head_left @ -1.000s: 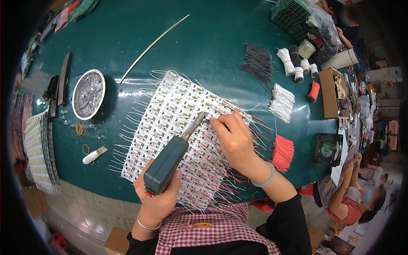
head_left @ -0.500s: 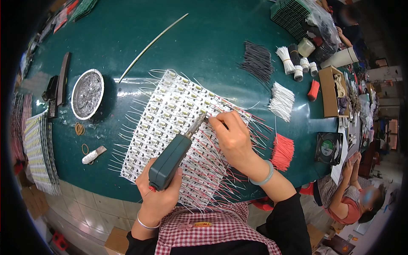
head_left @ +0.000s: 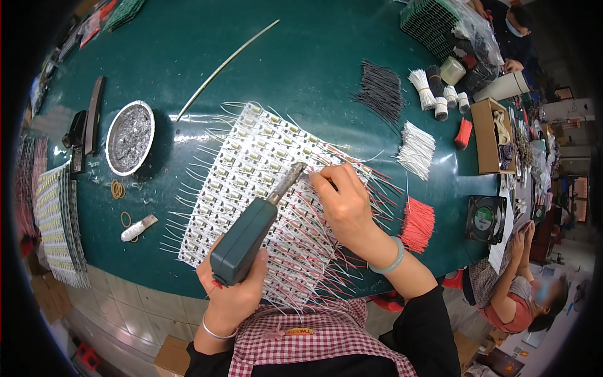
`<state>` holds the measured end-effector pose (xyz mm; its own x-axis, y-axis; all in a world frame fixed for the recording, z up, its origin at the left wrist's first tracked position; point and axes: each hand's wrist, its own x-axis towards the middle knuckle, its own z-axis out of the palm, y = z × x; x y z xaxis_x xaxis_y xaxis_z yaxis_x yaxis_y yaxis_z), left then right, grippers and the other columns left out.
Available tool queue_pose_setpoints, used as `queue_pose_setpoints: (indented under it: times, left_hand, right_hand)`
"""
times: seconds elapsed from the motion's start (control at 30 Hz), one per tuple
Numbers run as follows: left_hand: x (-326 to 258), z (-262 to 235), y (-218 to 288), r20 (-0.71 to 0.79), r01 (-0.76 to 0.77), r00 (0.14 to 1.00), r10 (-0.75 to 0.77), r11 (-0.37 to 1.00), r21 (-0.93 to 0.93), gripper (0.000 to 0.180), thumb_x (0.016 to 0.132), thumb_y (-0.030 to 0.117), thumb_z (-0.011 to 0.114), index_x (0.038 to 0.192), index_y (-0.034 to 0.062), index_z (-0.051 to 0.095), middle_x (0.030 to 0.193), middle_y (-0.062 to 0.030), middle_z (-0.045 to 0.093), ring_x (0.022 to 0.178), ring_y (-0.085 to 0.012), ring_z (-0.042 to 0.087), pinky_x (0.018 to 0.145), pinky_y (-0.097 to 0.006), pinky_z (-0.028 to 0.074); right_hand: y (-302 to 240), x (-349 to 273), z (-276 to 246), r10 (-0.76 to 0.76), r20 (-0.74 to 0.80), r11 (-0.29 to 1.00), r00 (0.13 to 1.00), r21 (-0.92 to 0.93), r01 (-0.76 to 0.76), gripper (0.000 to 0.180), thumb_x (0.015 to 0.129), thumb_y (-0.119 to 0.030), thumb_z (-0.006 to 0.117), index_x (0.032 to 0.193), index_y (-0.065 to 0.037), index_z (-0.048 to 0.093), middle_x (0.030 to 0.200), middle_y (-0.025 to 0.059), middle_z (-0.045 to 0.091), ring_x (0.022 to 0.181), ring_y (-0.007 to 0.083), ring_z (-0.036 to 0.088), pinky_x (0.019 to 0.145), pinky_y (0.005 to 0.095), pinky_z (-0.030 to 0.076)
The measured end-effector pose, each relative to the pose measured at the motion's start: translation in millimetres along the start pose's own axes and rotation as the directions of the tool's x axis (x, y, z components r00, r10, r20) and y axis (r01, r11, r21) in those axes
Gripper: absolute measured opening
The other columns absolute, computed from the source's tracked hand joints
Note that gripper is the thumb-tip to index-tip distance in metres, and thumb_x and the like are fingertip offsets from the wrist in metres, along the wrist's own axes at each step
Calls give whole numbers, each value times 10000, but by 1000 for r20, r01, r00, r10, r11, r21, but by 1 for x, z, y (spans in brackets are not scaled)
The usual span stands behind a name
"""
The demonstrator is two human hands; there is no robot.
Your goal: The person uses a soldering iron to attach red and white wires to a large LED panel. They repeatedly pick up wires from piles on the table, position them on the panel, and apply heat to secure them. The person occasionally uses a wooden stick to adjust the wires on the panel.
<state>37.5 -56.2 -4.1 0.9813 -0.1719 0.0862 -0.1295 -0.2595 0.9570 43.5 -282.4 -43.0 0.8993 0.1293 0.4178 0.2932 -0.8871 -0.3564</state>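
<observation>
The green table (head_left: 326, 56) is cut off at the upper edge. The sheet of circuit boards (head_left: 235, 182) lies on it, partly covered by both hands. The left hand (head_left: 233, 296) grips the soldering gun (head_left: 245, 242), tip angled up-right. The right hand (head_left: 347, 204) curls beside the tip; whether its fingers grasp anything cannot be told. A bowl (head_left: 152, 129) stands left; red wires (head_left: 418, 225) lie right.

I'm looking thru the L head cam, wide fisheye; it's facing down from close above the table (head_left: 314, 56), L hand (head_left: 231, 279) & R hand (head_left: 347, 206).
</observation>
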Motion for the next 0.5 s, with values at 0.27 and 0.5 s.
queue_pose_setpoints:
  times: [0.27, 0.5]
  left_hand:
    - [-3, -7, 5, -30, -29, 999, 31, 997, 69, 169, 758, 11, 788, 897, -31, 702, 783, -74, 683, 603, -128, 623, 573, -257, 491]
    - [-12, -11, 4, -62, 65, 996, -64, 998, 11, 180, 757, 21, 797, 899, -41, 706, 787, -83, 687, 609, -121, 619, 582, -253, 491]
  right_hand:
    - [-1, 0, 0, 9, 0, 1000, 1000, -2, -9, 282, 723, 34, 629, 1004, 54, 640, 934, 130, 566, 852, 283, 565, 707, 356, 500]
    - [-13, -1, -13, -10, -47, 1000, 999, 12, 10, 308, 721, 26, 630, 1028, 48, 638, 952, 131, 586, 846, 286, 570, 696, 357, 495]
